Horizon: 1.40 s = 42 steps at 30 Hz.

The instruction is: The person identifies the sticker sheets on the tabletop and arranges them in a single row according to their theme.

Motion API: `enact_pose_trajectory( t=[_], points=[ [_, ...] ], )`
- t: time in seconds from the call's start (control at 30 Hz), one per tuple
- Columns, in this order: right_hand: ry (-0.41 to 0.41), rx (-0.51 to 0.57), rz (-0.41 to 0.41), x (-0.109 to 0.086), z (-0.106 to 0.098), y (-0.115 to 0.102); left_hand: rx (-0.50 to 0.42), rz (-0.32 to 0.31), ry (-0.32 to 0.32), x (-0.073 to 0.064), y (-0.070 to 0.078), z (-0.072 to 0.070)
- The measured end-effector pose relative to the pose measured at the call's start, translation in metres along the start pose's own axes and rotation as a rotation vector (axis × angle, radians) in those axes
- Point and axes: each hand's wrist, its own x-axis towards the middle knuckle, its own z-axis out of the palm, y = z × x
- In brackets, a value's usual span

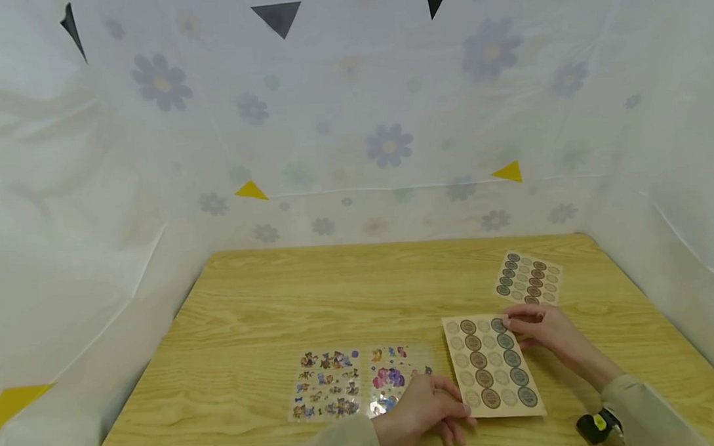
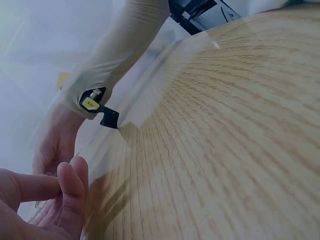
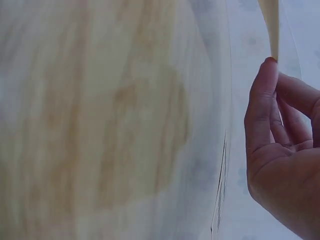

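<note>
I see the kraft round-label sheet [image 1: 492, 366] lying flat on the counter [image 1: 336, 296], long axis running away from me, between both hands. My right hand [image 1: 546, 331] is at its far right corner, fingertips curled together, seemingly pinching a label there. My left hand [image 1: 425, 411] holds down the near left edge, fingers bent over it. A second label sheet [image 1: 529, 278] lies beyond; cartoon sticker sheets [image 1: 359, 380] lie just left. No containers in view.

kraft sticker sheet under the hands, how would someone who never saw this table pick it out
On the wooden table, look near the front right edge. The kraft sticker sheet lies between both hands; unlike the cartoon sheets to its left, it carries rows of round labels.
</note>
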Motion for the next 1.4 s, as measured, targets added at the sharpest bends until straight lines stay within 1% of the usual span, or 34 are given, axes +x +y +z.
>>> enact_pose_trajectory(
  t=[0.13,0.33,0.7,0.93,1.07,1.3,1.4],
  points=[
    [-0.044,0.002,0.002,-0.001,-0.001,0.0,0.004,-0.011,0.017,-0.003,-0.002,0.0],
    [-0.076,0.005,0.018,-0.002,-0.003,0.001,-0.001,-0.007,0.052,-0.004,-0.006,0.0],
    [-0.109,0.024,0.051,0.001,-0.005,0.006,-0.011,0.014,0.02,-0.003,-0.011,-0.004],
    [-0.125,0.042,0.066,0.002,-0.006,0.009,-0.018,-0.003,0.006,-0.004,-0.011,-0.005],
    [-0.114,0.032,0.068,0.001,-0.006,0.009,-0.029,-0.02,-0.001,-0.005,-0.01,-0.006],
    [-0.12,0.044,0.068,0.0,-0.006,0.007,-0.047,-0.003,-0.022,-0.011,-0.01,-0.01],
    [-0.125,0.038,0.059,0.0,-0.006,0.005,-0.039,0.003,-0.024,-0.014,-0.009,-0.012]
  ],
)
